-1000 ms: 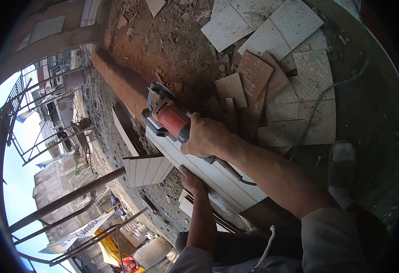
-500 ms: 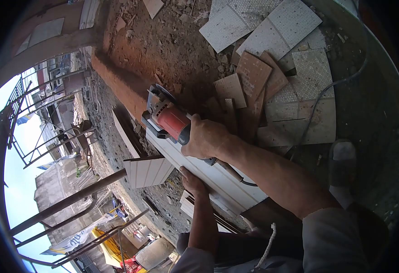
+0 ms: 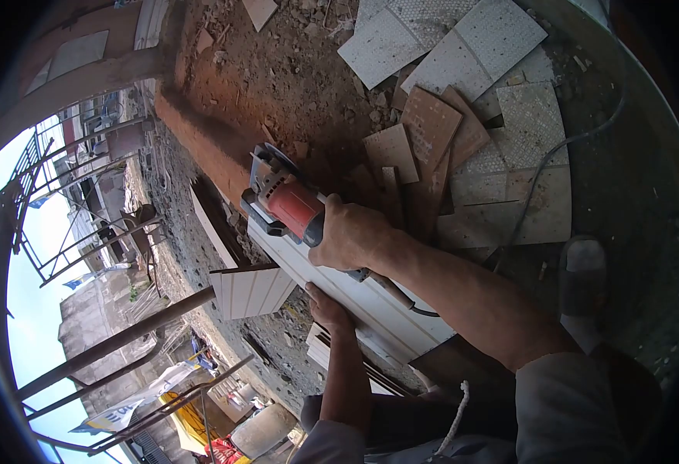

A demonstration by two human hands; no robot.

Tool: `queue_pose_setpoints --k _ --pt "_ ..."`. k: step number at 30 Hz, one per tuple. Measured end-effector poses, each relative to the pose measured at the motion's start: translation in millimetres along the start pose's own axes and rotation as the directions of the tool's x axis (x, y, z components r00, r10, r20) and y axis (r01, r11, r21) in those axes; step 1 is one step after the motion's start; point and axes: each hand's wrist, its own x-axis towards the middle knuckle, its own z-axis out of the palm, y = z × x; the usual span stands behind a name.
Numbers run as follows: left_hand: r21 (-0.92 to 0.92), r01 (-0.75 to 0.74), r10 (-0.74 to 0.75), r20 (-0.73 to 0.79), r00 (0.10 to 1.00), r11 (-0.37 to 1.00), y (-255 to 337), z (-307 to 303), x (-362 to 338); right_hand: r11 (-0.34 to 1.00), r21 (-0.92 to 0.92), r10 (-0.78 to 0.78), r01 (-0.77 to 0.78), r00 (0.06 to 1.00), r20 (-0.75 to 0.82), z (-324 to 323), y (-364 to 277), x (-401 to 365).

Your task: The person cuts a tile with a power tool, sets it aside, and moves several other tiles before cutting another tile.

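My right hand (image 3: 357,236) is wrapped around a red and black handheld tile saw (image 3: 291,205), whose metal base plate and blade guard face the far end of a long white striped tile (image 3: 355,298). The saw sits over that end, and its blade is mostly hidden. Along the tile's near left edge, my left hand (image 3: 329,311) grips it, with the fingertips partly out of sight. From the saw's rear, a dark cord (image 3: 423,312) runs off under my right forearm. Beside the tile's left edge lies a shorter striped tile piece (image 3: 256,292).
White patterned tiles (image 3: 471,54) and brown tile pieces (image 3: 431,127) lie scattered at upper right. A cable (image 3: 544,166) crosses them. Reddish dust coats a low ledge (image 3: 200,139). More tiles (image 3: 320,349) are stacked by my left wrist. Metal railings (image 3: 123,338) stand at left.
Both hands, the saw and the striped tile hold almost the same position. In the background, the hanging banner at lower left has shifted its folds.
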Motion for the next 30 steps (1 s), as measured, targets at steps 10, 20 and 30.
queue_pose_setpoints --k 10,20,30 --pt "-0.021 0.003 -0.003 -0.018 1.000 1.000 12 5 -10 1.000 -0.017 -0.003 0.003 1.000 -0.001 -1 -1 -3" --pt "-0.016 -0.028 0.026 -0.133 0.991 0.999 3 7 -4 1.000 -0.024 -0.001 0.001 1.000 0.004 -3 0 -5" --pt "-0.017 -0.031 0.029 -0.124 0.992 0.999 3 4 -3 1.000 -0.020 0.003 -0.003 0.999 0.033 -6 -1 -9"
